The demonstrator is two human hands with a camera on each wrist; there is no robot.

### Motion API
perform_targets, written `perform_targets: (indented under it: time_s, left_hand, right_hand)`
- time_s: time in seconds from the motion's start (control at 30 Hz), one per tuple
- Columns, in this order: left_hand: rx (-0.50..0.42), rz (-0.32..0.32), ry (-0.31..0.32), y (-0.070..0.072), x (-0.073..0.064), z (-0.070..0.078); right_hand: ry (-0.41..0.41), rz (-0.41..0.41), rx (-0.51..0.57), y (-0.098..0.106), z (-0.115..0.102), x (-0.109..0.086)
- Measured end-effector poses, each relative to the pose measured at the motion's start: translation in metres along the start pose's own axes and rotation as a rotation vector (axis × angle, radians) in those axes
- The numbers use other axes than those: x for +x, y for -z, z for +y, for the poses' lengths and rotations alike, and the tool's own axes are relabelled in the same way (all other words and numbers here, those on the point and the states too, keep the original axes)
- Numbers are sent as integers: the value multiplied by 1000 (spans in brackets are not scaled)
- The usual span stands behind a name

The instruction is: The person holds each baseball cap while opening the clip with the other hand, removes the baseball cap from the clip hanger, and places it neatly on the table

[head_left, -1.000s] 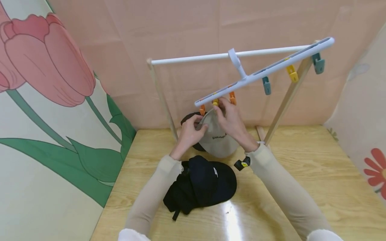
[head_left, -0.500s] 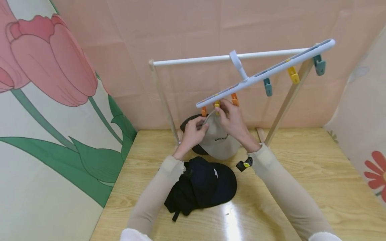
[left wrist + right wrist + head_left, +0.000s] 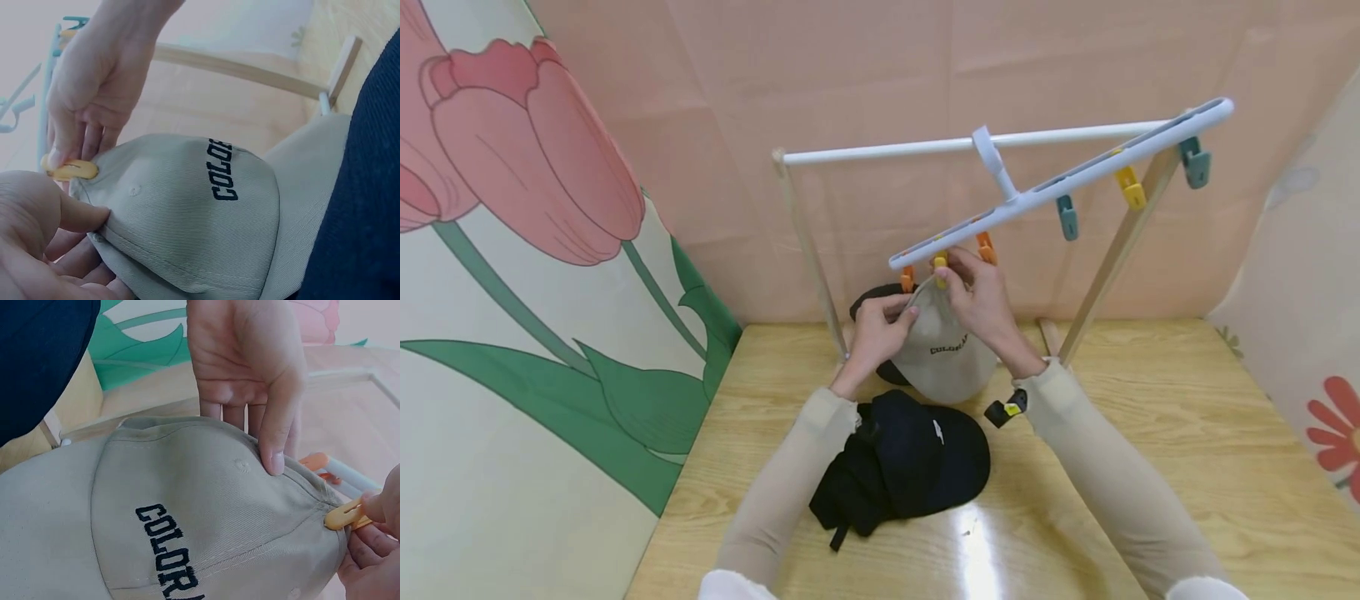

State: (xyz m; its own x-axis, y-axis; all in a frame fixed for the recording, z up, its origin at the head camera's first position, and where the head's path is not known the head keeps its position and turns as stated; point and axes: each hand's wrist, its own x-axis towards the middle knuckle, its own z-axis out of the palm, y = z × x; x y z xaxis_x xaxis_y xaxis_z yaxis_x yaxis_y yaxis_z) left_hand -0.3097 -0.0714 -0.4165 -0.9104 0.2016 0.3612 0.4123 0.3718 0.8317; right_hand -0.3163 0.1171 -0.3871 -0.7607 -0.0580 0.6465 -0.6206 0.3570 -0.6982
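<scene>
A beige cap [image 3: 947,375] with dark lettering hangs crown up beneath a pale blue clip hanger [image 3: 1052,190]. My left hand [image 3: 880,329] pinches the folded edge of its crown between thumb and fingers. The right hand [image 3: 981,302] pinches a yellow clip [image 3: 940,272], whose tip sits on the top of the crown in the right wrist view. Beside it, an orange clip [image 3: 907,278] is on the hanger's low left end. Behind the beige cap shows part of a black cap [image 3: 867,302]; what holds it is hidden.
The hanger tilts, left end low, hooked on the white bar [image 3: 880,152] of a wooden-legged rack [image 3: 1116,258]. Other clips, including a teal clip [image 3: 1067,218], dangle along it. A dark navy cap [image 3: 925,467] lies on the wooden table [image 3: 1150,433] between my forearms.
The yellow clip shows more fully between the hanger and the crown than a second ago. The beige cap hangs slightly lower. Both hands have barely moved.
</scene>
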Motion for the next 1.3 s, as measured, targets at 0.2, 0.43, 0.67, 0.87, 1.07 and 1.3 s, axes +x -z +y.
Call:
perform_targets:
  time_s: [0.2, 0.43, 0.67, 0.87, 1.07, 1.3]
  left_hand:
    - [4, 8, 12, -1, 2, -1]
    - [-5, 4, 17, -2, 4, -5]
    - [-2, 1, 29, -3, 3, -6]
    - [-7, 3, 8, -2, 3, -7]
    - [-14, 6, -2, -2, 3, -8]
    - [-18, -4, 6, -3, 3, -7]
  right_hand:
    - [-31, 35, 35, -2, 2, 1]
    - [-59, 68, 53, -4, 6, 2]
    - [-75, 102, 65, -5, 7, 3]
    - [-75, 117, 74, -7, 7, 3]
    - [-73, 134, 61, -9, 5, 4]
    - [-84, 180, 92, -9, 4, 5]
